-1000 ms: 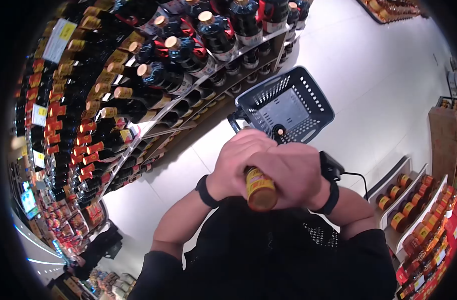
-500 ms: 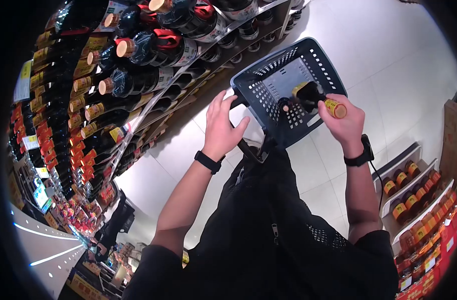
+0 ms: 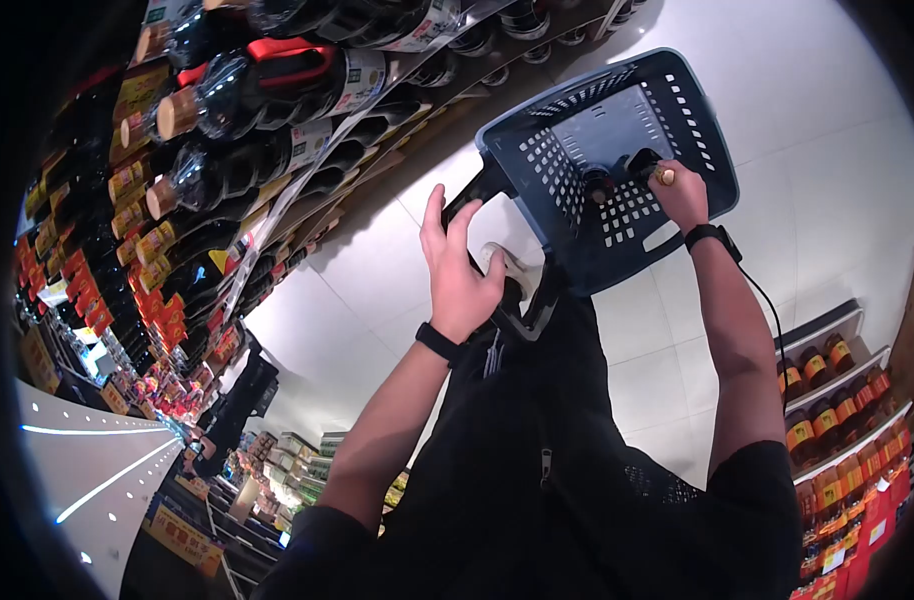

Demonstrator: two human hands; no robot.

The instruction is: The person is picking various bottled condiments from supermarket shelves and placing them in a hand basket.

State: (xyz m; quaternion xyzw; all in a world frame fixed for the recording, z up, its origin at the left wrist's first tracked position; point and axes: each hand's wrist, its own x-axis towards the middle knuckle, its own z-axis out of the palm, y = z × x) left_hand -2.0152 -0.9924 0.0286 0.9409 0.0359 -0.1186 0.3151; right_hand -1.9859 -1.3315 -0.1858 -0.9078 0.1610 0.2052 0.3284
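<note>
My right hand (image 3: 685, 190) grips a dark bottle (image 3: 642, 163) by its neck, the yellow cap showing at my fingers. That bottle is inside the dark blue shopping basket (image 3: 609, 120), over its slotted wall. Another dark bottle (image 3: 598, 186) stands in the basket just left of it. My left hand (image 3: 462, 275) is at the basket's black handle (image 3: 533, 318), fingers spread apart and not wrapped round it. Whether the palm bears on the handle is hidden.
Shelves of dark bottles (image 3: 252, 160) with tan caps and red handles run along the left. More shelves with orange-labelled bottles (image 3: 823, 422) stand at the lower right. Pale floor tiles (image 3: 797, 190) lie under the basket. A person in dark clothes (image 3: 239, 400) is far off at lower left.
My right hand has lowered the bottle further into the basket, and the bottle's cap is now mostly covered by my hand. The basket has shifted slightly to the right in view.
</note>
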